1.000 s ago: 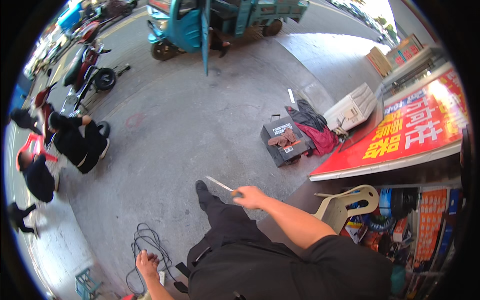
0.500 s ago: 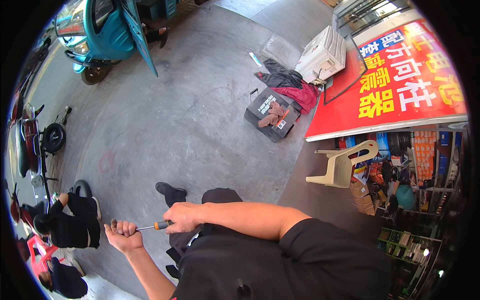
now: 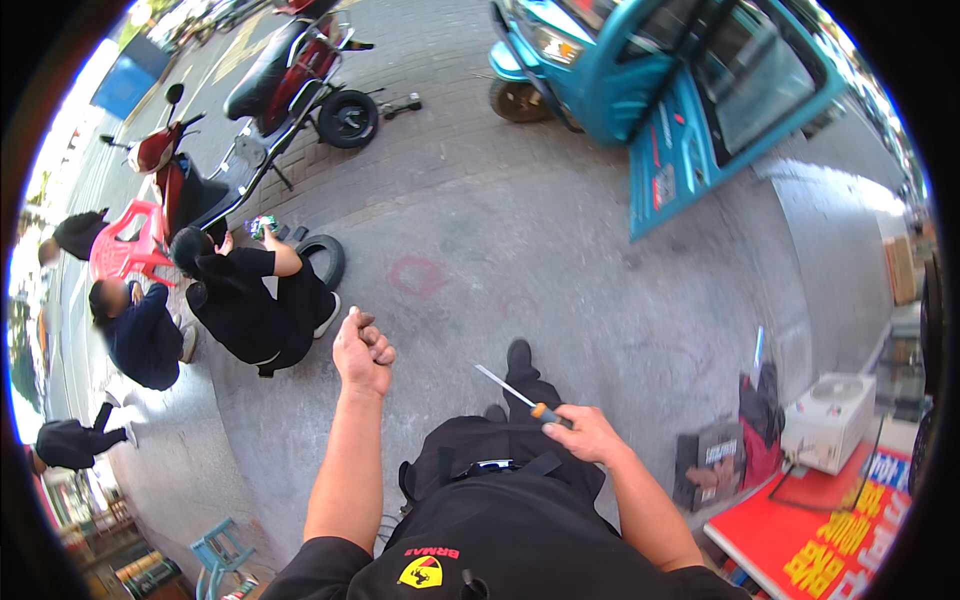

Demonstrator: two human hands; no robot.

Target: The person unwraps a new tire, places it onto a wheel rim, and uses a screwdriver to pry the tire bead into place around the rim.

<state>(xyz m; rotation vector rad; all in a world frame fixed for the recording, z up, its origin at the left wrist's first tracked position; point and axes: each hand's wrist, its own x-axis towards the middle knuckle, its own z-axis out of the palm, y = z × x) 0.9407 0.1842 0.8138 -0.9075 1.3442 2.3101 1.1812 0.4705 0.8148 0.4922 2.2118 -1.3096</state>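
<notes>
In my right hand (image 3: pixel 586 434) I hold a screwdriver (image 3: pixel 546 414) by its orange and dark handle. Its bare metal shaft slants up and to the left, with the tip in open air over the pavement. My left hand (image 3: pixel 364 354) is raised further left, apart from the screwdriver. Its fingers are curled closed, and anything between them is hidden or too small to name. Below the hands are my dark trousers and one dark shoe (image 3: pixel 519 355).
A crouching person in black (image 3: pixel 255 310) is near my left hand, beside a loose tyre (image 3: pixel 322 262). Beyond stand a red scooter (image 3: pixel 180 185), a pink chair (image 3: pixel 130 240) and a teal three-wheeler (image 3: pixel 640 90) with its door open. A dark box (image 3: pixel 708 465) sits at right.
My view has swung left, bringing the crouching person and scooter closer to the middle. My left hand has come away from the screwdriver's shaft; my right hand still holds the handle.
</notes>
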